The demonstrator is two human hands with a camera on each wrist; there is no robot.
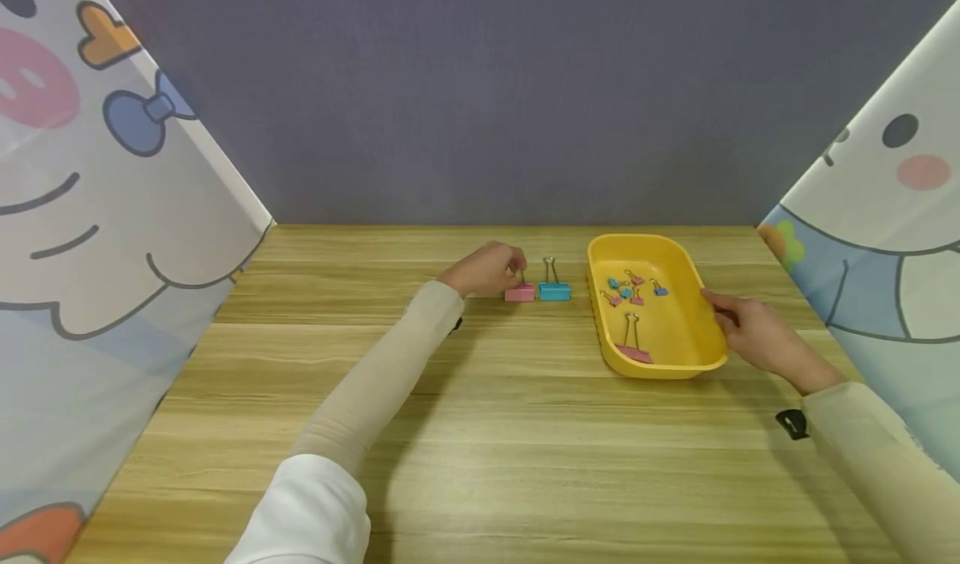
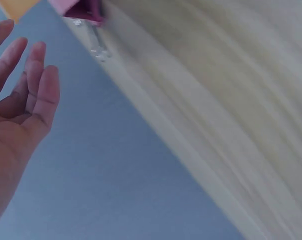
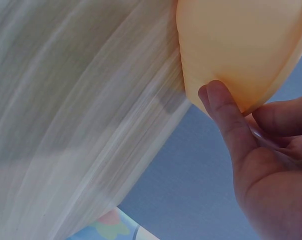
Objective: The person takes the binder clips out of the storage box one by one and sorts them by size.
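Note:
My left hand [image 1: 487, 268] is beside the upright handle of a pink binder clip [image 1: 519, 293] on the table. In the left wrist view, the fingers of this hand [image 2: 26, 95] are loosely bent and apart from the pink clip [image 2: 81, 10], holding nothing. A larger-looking blue binder clip [image 1: 554, 291] stands just right of the pink one. My right hand [image 1: 761, 335] holds the right rim of a yellow plastic tray [image 1: 708, 331]. Its thumb presses one side of the tray wall [image 3: 241, 45], with the fingers bent at the rim.
Inside the tray lie several small pink and blue binder clips, among them a dark blue one [image 1: 660, 291], and one large pink binder clip [image 1: 634, 353] near the front. The wood-grain table [image 1: 525, 447] ends at a grey back panel [image 1: 487, 97]. Cartoon-printed panels [image 1: 892, 214] flank both sides.

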